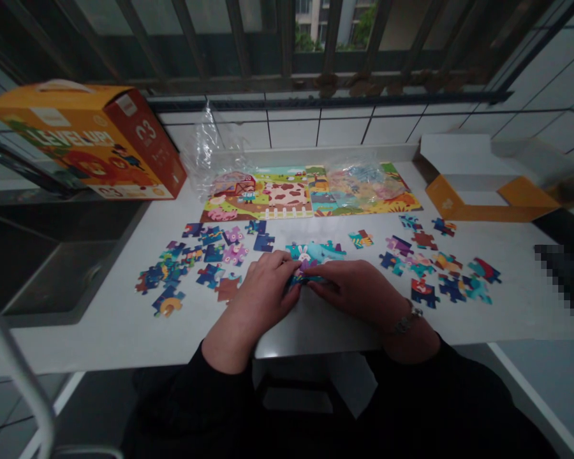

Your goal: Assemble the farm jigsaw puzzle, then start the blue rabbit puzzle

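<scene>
Close to the counter's front middle, a few joined jigsaw pieces (318, 250) show a white rabbit and a teal shape. My left hand (268, 284) rests over their left side, its fingers bent and thumb pressed in near the front edge. From the other side my right hand (356, 287) pinches a purple-blue jigsaw piece (305, 268) at the near edge of the joined part; the fingers hide much of it. Loose jigsaw pieces (172, 264) lie spread to the left, and more jigsaw pieces (423, 261) to the right. A single striped piece (361, 239) lies just beyond my right hand.
Behind the pieces lie two picture sheets (287, 194), the right one partly under a clear plastic bag (363, 178). An orange puzzle box (90, 140) stands back left by the dark sink (67, 268). An open carton (497, 204) sits back right. Crumpled plastic (210, 146) leans near the wall.
</scene>
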The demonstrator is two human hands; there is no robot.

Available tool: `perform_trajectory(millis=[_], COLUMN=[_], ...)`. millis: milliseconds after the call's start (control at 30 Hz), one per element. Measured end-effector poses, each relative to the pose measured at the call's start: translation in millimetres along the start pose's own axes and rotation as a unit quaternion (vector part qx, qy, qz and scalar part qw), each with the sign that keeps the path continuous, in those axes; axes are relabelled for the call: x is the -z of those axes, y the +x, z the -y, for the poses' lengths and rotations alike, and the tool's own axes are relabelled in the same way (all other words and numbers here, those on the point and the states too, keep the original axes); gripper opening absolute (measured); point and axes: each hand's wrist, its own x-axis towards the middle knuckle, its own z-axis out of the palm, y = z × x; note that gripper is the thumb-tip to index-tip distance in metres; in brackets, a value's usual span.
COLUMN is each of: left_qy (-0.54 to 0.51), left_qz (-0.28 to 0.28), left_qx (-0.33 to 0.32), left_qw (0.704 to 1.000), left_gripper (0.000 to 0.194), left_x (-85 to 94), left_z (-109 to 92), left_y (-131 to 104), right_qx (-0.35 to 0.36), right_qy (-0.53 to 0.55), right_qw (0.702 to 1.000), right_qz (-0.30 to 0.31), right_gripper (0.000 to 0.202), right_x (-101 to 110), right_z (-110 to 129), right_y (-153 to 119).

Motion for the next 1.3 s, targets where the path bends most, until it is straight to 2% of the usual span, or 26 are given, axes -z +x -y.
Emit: perform_trajectory(millis=[133, 367, 500, 733, 933, 1033, 1167, 1300], left_qy=[0.002, 0.013, 0.017, 0.024, 0.024, 0.031, 0.059, 0.129], left_qz=[-0.005, -0.007, -0.001, 0.006, 0.005, 0.003, -0.007, -0.022], left_qx=[0.001, 0.012, 0.021, 0.021, 0.010, 0.010, 0.027, 0.071], left_qw=[1.000, 1.000, 1.000, 0.999, 1.000, 0.999, 0.998, 0.989], left_gripper=[0.040, 0.045, 0.044, 0.036, 0.030, 0.030, 0.039, 0.041], left_x=[-0.5, 3.4, 5.7, 8.7, 7.0, 8.1, 21.0, 51.8], left_z=[2, 3, 5, 9, 11, 10, 13, 31], left_y=[-1, -3, -3, -3, -4, -4, -10, -27], right_qx=[-0.010, -0.035, -0.075, -0.094, -0.095, -0.098, -0.066, -0.047], right_qy=[-0.050, -0.056, -0.080, -0.108, -0.110, -0.098, -0.091, -0.108], right_qw=[0.999, 0.997, 0.993, 0.986, 0.987, 0.990, 0.994, 0.992], right_qz=[0.014, 0.047, 0.051, 0.080, 0.066, 0.038, 0.016, 0.041], right_gripper=[0.031, 0.035, 0.043, 0.041, 0.040, 0.041, 0.036, 0.038], right_x=[-5, -1, 1, -1, -2, -1, -2, -5], right_z=[8, 11, 20, 26, 25, 26, 23, 18], right_y=[3, 6, 8, 12, 12, 11, 9, 8])
